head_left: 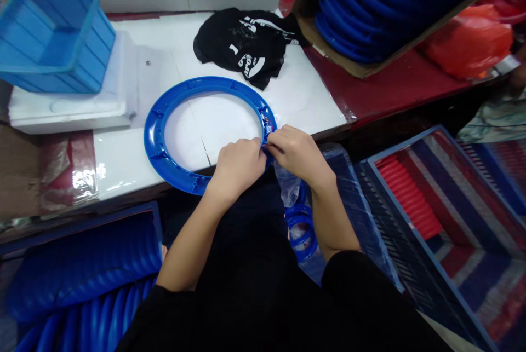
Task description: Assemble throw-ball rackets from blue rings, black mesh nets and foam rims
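Note:
A large blue plastic ring (155,122) lies with its hollow, ribbed side up on the white table top, its near edge reaching past the table's front. My left hand (241,163) is closed on the near right part of this ring. Right beside it, my right hand (293,152) is closed in a pinch at the ring's right side, and its fingertips almost meet my left thumb. Whatever the right fingertips pinch is too small to make out. Some small shiny bits (267,120) sit in the ring's channel just beyond the right fingers.
A black printed cloth (246,40) lies behind the ring. To the left, a blue bin (88,51) stands on a white foam box (74,114). A carton (361,71) of blue rings is at back right. Crates of blue rings (94,264) and red rings (406,198) flank me below.

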`<state>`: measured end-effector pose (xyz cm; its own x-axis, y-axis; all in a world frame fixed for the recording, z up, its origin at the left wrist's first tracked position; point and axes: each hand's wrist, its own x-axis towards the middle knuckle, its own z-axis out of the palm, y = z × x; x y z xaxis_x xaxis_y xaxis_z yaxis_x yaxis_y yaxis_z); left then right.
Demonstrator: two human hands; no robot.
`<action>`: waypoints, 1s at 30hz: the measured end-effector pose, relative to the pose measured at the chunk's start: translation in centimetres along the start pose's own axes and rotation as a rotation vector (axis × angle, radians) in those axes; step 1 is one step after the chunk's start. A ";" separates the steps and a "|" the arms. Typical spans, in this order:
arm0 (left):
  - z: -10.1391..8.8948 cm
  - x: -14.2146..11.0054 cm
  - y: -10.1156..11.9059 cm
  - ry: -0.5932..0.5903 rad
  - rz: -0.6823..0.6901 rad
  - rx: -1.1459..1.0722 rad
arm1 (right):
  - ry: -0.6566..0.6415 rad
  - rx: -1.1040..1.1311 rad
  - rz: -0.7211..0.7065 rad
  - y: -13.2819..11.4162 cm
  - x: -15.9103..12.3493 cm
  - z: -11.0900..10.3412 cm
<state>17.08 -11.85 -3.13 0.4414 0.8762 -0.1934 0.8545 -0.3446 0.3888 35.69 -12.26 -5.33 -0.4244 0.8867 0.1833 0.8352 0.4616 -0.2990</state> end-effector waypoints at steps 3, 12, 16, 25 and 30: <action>0.4 0.3 -0.1 0.016 0.005 -0.048 | -0.014 0.174 -0.006 0.8 -0.1 -0.6; 1.2 0.5 -0.8 0.057 0.061 -0.077 | 0.097 0.477 0.128 2.3 1.9 -0.3; 1.1 0.6 -0.9 0.039 0.077 -0.077 | 0.041 0.445 0.096 2.2 2.7 -0.6; 1.0 0.5 -1.1 0.028 0.086 -0.063 | -0.106 0.211 0.039 2.8 3.6 -1.6; 1.0 0.6 -1.1 0.022 0.095 -0.075 | 0.044 -0.071 -0.041 2.1 2.1 -0.4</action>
<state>16.67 -11.30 -4.60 0.5122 0.8485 -0.1327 0.7860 -0.4009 0.4707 36.67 -9.44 -5.15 -0.4446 0.8643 0.2353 0.8405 0.4933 -0.2239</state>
